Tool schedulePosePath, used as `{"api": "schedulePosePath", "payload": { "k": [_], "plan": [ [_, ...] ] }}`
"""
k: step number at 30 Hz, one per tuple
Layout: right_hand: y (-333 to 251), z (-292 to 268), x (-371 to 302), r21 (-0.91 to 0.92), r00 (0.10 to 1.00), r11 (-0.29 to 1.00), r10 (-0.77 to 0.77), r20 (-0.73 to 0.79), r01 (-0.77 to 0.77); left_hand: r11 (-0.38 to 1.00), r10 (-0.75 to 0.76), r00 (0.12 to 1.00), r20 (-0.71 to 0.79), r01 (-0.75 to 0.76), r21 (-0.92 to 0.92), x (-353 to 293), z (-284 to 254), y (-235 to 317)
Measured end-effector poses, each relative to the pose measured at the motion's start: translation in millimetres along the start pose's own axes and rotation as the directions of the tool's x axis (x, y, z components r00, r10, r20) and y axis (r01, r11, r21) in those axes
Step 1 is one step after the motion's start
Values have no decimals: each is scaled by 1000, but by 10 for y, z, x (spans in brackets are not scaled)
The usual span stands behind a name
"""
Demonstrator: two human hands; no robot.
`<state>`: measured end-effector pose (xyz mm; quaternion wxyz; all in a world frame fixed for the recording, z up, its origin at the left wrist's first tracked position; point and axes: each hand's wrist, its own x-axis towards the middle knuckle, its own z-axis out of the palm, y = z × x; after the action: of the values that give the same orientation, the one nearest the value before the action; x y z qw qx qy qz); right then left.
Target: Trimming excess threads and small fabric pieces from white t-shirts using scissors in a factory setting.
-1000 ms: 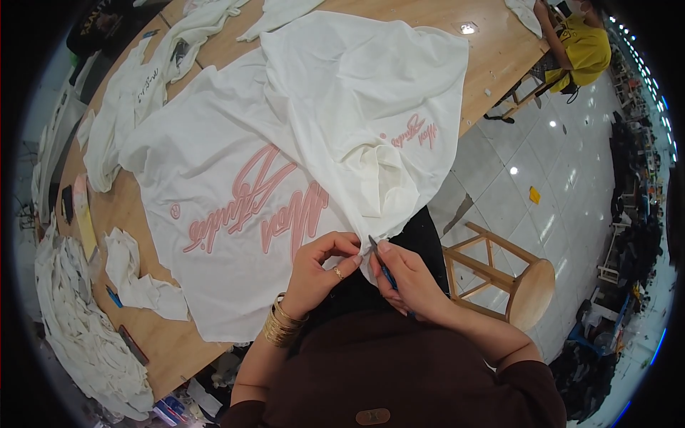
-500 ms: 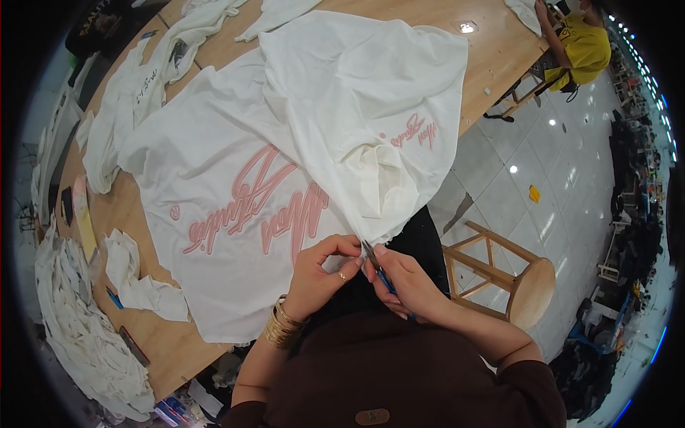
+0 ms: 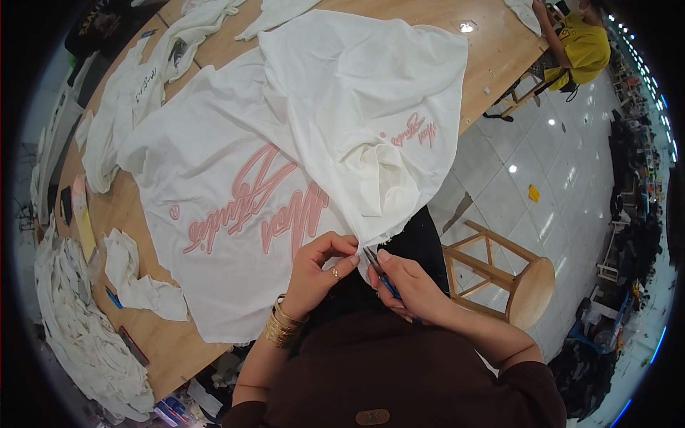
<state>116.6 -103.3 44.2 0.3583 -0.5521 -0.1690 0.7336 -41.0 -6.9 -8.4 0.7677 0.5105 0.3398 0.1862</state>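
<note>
A white T-shirt (image 3: 371, 78) with pink lettering hangs over the near table edge, partly on another white garment (image 3: 178, 143) with larger pink lettering. My left hand (image 3: 325, 267), with a ring and gold bracelets at the wrist, pinches the shirt's hem between thumb and fingers. In my right hand (image 3: 410, 285) is a pair of thread snips (image 3: 383, 272) with blue handles, closed in the fingers. The blade tips lie at the fabric edge, right beside my left fingertips. Whether a thread is between the blades is too small to tell.
The wooden table (image 3: 207, 357) also bears a heap of white cloth (image 3: 85, 328), a white scrap (image 3: 139, 278) and a blue pen-like tool (image 3: 113, 297). A wooden stool (image 3: 531, 289) stands on the tiled floor at the right. Far right, a person in yellow (image 3: 585, 50) sits at the table.
The snips and my right hand have shifted slightly right and down. My left hand, still pinching the hem, has moved slightly left.
</note>
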Motion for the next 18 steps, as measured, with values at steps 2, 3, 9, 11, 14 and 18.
{"api": "schedulePosePath", "payload": {
  "k": [2,3,9,11,14,18],
  "plan": [
    [18,2,6,-7,1000,1000,-5,2,5,1000,-8,1000,6,8,-6,1,0,11],
    [23,4,10,-15,1000,1000,-10,5,10,1000,-8,1000,5,8,-6,1,-2,11],
    [9,9,15,-49,1000,999,-17,-5,16,999,14,999,29,-13,-34,5,-11,-7],
    [5,2,16,-47,1000,999,-10,-2,10,1000,12,1000,26,-12,-26,7,-12,-14],
    [-8,-4,21,-39,1000,999,6,6,-6,999,38,998,40,-38,-9,12,-14,-19],
    [-71,-11,9,58,996,995,84,42,-86,995,77,997,30,-79,55,5,-9,-39]
  ]
}}
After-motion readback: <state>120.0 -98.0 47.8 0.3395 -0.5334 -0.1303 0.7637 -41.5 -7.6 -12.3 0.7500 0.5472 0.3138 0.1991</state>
